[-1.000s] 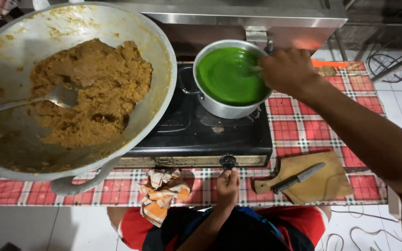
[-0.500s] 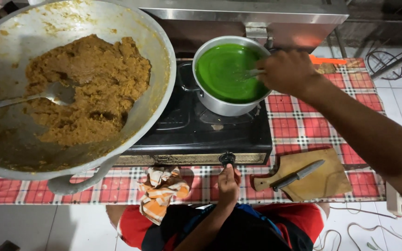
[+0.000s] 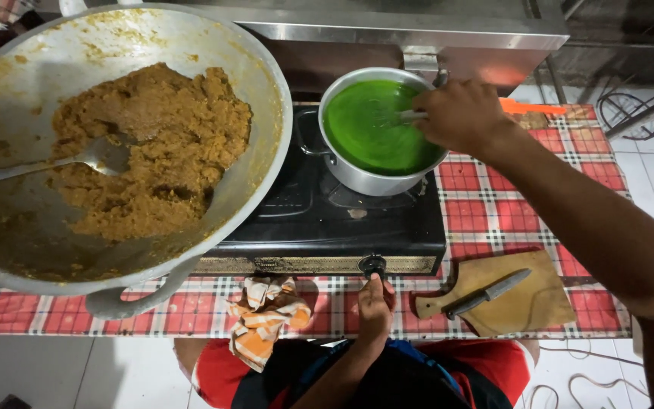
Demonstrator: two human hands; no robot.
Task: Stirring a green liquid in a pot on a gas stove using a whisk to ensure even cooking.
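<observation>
from up here i see my right hand over the far-right rim of the pot, which sits on the right burner of the stove. its fingers are curled shut around a metal handle that runs nearly level, pointing left from the fist into the green liquid; what the handle ends in is under the surface, so i cannot tell if it is a spoon or a whisk. the long axis of that handle lies across the pot, right to left, and the pot's middle is left of my knuckles and just below them. my left hand is low in the picture, at the near edge of the stove, with fingertips pinched on the black knob at the front panel; the knob lies straight ahead of that hand, touching it. so the right hand is the one at the pot, the left well apart from it, with the whole stove top between. left of the pot, a big wok of brown mash overhangs the other burner, a spoon lying in it. on the checked cloth, a knife rests on a board to the right of the knob, and a crumpled rag lies to its left.
</observation>
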